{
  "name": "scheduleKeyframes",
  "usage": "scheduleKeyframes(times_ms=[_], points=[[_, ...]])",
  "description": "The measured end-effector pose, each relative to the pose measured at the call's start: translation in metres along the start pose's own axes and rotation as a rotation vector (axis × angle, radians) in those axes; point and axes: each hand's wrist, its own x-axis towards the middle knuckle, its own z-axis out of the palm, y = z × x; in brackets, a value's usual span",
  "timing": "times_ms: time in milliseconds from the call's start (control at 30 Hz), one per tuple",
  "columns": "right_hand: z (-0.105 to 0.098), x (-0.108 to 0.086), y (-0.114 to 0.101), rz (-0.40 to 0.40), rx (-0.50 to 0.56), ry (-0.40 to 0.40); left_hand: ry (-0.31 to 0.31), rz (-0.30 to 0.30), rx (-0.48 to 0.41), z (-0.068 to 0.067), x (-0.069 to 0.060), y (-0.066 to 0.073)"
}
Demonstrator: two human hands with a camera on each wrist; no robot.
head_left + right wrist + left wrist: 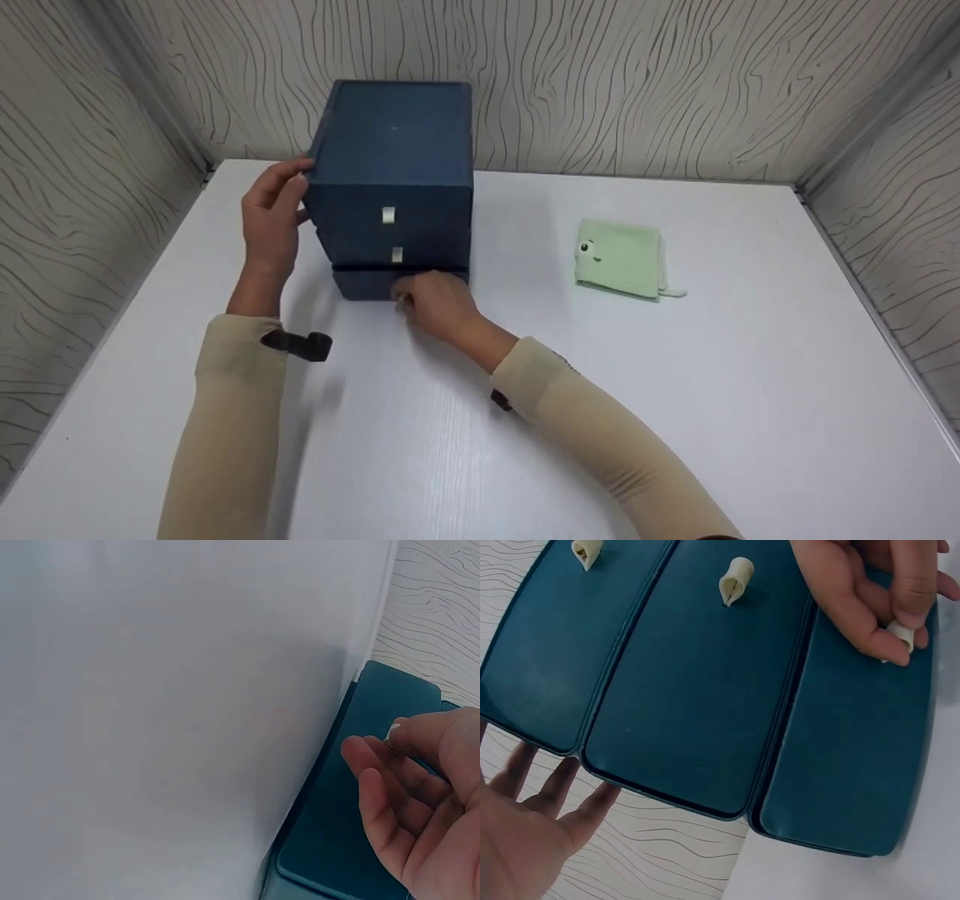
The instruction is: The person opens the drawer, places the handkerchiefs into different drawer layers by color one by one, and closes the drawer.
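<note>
A dark blue drawer unit (pixel 394 135) with three drawers stands at the back left of the table. My left hand (pixel 270 217) touches its left side, its fingers fairly straight along the wall in the left wrist view. With thumb and fingers, my right hand (pixel 442 304) pinches the small cream pull tab (pixel 901 636) of the bottom drawer (pixel 364 285). That drawer's front stands slightly forward of the ones above. The top tab (pixel 388 216) and middle tab (pixel 397 255) hang free on their drawer fronts. What the drawers contain is hidden.
A folded light green cloth (pixel 622 259) with a small eye design and a loop lies right of the unit on the white table (pixel 720 360). Wood-patterned panels (pixel 637 90) rise behind and at both sides.
</note>
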Motion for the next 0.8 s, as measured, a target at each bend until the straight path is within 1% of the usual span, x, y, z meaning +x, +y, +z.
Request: scheduleKeyframes(times_ms=[133,400,633,800], points=[[0.000,-0.004,0.000,-0.025,-0.001,-0.001,0.001,-0.012,-0.030,0.001,0.002,0.000],[0.000,-0.014,-0.004,-0.082,0.023,0.016,0.035,-0.047,-0.022,0.001,-0.001,-0.002],[0.000,-0.024,-0.008,-0.121,0.014,0.058,0.065,-0.018,-0.005,0.003,0.000,-0.008],[-0.001,-0.033,-0.014,-0.144,-0.002,0.030,0.077,0.006,-0.017,0.003,0.000,-0.010]])
